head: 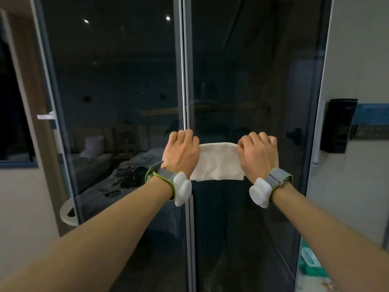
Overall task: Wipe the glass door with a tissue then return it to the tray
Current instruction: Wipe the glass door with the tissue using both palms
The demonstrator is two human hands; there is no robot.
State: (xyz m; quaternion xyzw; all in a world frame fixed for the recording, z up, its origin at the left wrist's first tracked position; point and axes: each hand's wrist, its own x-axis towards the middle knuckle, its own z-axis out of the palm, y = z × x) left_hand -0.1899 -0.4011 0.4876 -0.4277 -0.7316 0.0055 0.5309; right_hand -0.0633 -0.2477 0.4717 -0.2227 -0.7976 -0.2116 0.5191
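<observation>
Far left: wall, dark window (12, 98), a small white bracket (45, 116) on the door frame. Lower left, a round white ledge (68, 213) sticks out beside the frame.

Glass door (117, 81), two dark panes meeting at a grey centre post (185, 60). Left pane reflects a bed and two ceiling lights.

Left hand (181, 152): back toward camera, fingers curled tight into a near fist, knuckles up at the centre post. It grips the left end of the tissue (219, 161); fingertips hidden behind the hand, so the exact pinch cannot be told. Grey strap with white sensor, the left band (168, 182), on the wrist.

Tissue: white, stretched flat between both hands, in front of the right pane just right of the post. Top edge rounded, bottom edge straight, small notch at lower right corner. Whether it touches the glass cannot be told.

Right hand (260, 152): also back toward camera, fingers bent closed, thumb and forefinger pinching the tissue's upper right corner. Right band (271, 186) on the wrist, same kind.

Right of door: pale wall, black box (336, 125) mounted on it, blue strip beside. Bottom right, a green pack (309, 262) on the floor, blurred. No tray identifiable.
</observation>
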